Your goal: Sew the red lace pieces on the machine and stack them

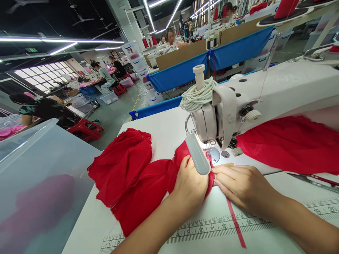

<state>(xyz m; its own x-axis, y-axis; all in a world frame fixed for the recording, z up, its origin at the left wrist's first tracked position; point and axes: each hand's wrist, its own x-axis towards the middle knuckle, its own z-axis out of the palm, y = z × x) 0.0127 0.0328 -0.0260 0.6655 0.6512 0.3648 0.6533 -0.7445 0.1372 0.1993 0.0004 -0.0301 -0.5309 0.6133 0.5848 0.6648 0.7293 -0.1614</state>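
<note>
A white sewing machine [280, 88] reaches in from the right, its head over the metal needle plate [213, 155]. Red fabric [132, 173] lies bunched on the left of the table and runs under the machine head. My left hand [189, 180] presses on this fabric with curled fingers, partly behind a grey lamp [197, 153]. Just right of it, my right hand [241, 181] pinches the fabric's edge near the needle plate. A narrow red strip [236, 224] emerges below my right hand. The needle tip is hard to make out.
A translucent plastic bin [45, 190] stands at the left edge. More red fabric [291, 144] lies beneath the machine arm. Scissors [315, 180] rest at the right. Ruler markings [196, 231] run along the table front. Several people work at other stations beyond.
</note>
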